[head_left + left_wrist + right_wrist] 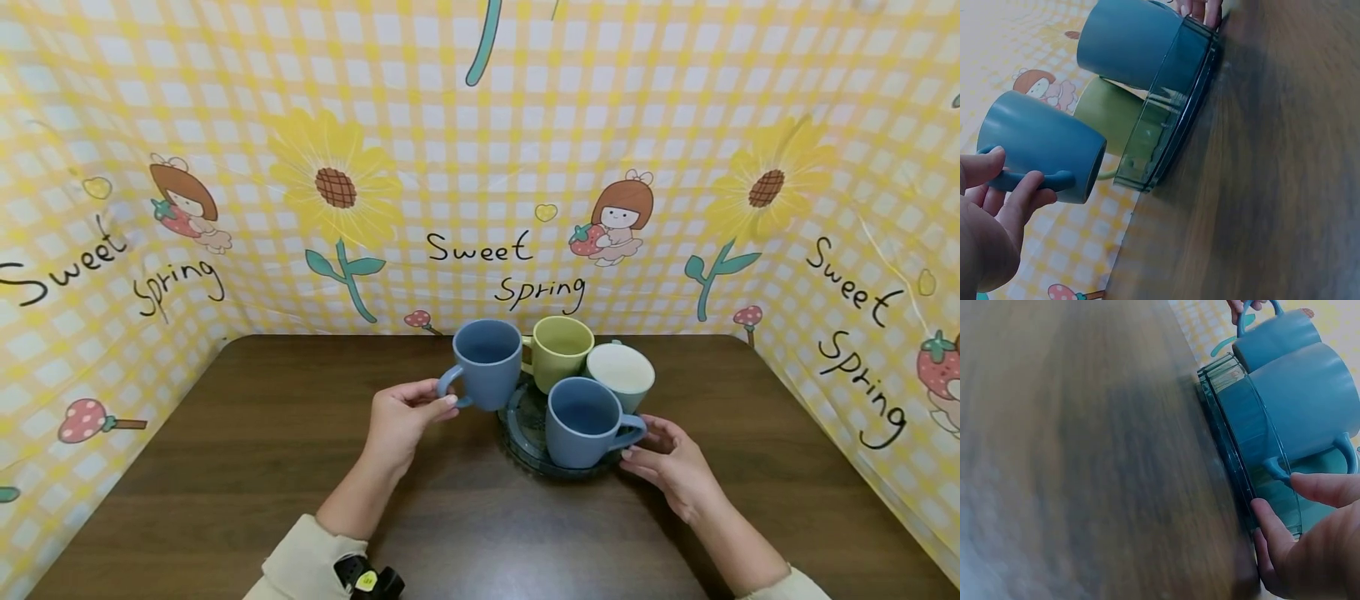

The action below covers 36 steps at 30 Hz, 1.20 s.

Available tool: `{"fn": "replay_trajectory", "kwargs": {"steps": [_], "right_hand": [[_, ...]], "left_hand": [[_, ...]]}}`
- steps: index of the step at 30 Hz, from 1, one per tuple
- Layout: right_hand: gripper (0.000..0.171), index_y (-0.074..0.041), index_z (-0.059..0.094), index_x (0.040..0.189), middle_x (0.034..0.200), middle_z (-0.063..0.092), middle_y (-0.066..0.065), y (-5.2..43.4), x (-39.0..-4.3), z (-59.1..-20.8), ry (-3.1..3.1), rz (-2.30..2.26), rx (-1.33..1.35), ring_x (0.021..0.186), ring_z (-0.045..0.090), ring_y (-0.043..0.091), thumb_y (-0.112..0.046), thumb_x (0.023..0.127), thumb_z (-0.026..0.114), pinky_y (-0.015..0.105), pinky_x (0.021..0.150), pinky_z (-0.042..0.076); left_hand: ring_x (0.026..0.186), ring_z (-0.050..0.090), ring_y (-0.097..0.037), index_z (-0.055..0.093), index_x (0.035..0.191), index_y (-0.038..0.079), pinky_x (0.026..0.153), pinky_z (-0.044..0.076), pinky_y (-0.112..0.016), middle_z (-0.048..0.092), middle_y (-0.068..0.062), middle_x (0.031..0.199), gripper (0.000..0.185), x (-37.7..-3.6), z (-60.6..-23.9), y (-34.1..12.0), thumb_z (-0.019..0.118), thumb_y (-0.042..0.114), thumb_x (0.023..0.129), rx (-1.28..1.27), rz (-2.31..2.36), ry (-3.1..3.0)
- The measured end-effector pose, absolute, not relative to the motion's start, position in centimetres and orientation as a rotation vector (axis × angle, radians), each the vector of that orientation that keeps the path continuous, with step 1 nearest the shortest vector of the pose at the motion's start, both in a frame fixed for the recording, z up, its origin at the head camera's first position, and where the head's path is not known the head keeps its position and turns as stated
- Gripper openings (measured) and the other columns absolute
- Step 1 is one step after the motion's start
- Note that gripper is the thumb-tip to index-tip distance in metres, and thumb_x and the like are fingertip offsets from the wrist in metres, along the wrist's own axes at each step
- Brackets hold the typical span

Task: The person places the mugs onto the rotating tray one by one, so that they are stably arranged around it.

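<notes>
My left hand [401,417] pinches the handle of a blue mug [491,379], held raised at the left edge of a round, dark clear-glass tray [525,437]. A second blue mug [581,433] stands upright at the front of the tray, handle toward the right. Behind it are a yellow-green mug [558,358] and a pale blue mug with a white inside [628,379]. At the tray's right side, my right hand [1316,531] grips the glass wall, fingers on its outside, thumb right at the front mug's handle.
A dark wooden table [247,467] carries the tray. Yellow checked cloth [465,167] with printed flowers and lettering encloses it at the back and both sides. A black band with a small device [367,577] sits on the left wrist.
</notes>
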State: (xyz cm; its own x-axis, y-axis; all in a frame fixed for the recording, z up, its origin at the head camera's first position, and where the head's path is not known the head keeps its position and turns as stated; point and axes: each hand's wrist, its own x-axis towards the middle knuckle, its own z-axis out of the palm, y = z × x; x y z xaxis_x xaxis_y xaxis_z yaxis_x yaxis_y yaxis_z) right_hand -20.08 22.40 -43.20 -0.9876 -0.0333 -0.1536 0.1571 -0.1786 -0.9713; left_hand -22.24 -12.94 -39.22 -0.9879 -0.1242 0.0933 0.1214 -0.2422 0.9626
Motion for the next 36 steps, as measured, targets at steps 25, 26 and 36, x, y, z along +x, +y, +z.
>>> {"fn": "replay_trajectory", "kwargs": {"steps": [25, 26, 36], "right_hand": [[0.087, 0.003, 0.013, 0.152, 0.126, 0.037, 0.022, 21.6, -19.3, -42.9, 1.938, -2.301, 0.196, 0.084, 0.066, 0.014, 0.017, 0.081, 0.063, 0.036, 0.084, 0.057], [0.087, 0.003, 0.014, 0.152, 0.126, 0.037, 0.022, 21.5, -19.2, -43.0, 1.943, -2.295, 0.198, 0.084, 0.065, 0.014, 0.017, 0.081, 0.063, 0.036, 0.084, 0.057], [0.077, 0.009, 0.021, 0.146, 0.128, 0.037, 0.026, 21.7, -19.0, -43.2, 1.969, -2.312, 0.195, 0.086, 0.064, 0.016, 0.019, 0.081, 0.061, 0.036, 0.084, 0.057]], "left_hand": [[0.067, 0.065, -0.013, 0.074, 0.089, -0.009, 0.06, 0.056, -0.023, 0.069, -0.007, 0.071, 0.023, -22.8, -40.7, -9.0, 0.083, -0.007, 0.069, 0.028, -2.154, -2.016], [0.067, 0.065, -0.012, 0.074, 0.089, -0.009, 0.06, 0.055, -0.023, 0.069, -0.006, 0.072, 0.022, -22.8, -40.7, -8.9, 0.084, -0.006, 0.069, 0.031, -2.143, -2.024], [0.068, 0.062, -0.012, 0.074, 0.088, -0.008, 0.059, 0.054, -0.021, 0.069, -0.007, 0.072, 0.021, -23.2, -41.2, -7.8, 0.084, -0.004, 0.069, 0.028, -2.108, -2.04]]}}
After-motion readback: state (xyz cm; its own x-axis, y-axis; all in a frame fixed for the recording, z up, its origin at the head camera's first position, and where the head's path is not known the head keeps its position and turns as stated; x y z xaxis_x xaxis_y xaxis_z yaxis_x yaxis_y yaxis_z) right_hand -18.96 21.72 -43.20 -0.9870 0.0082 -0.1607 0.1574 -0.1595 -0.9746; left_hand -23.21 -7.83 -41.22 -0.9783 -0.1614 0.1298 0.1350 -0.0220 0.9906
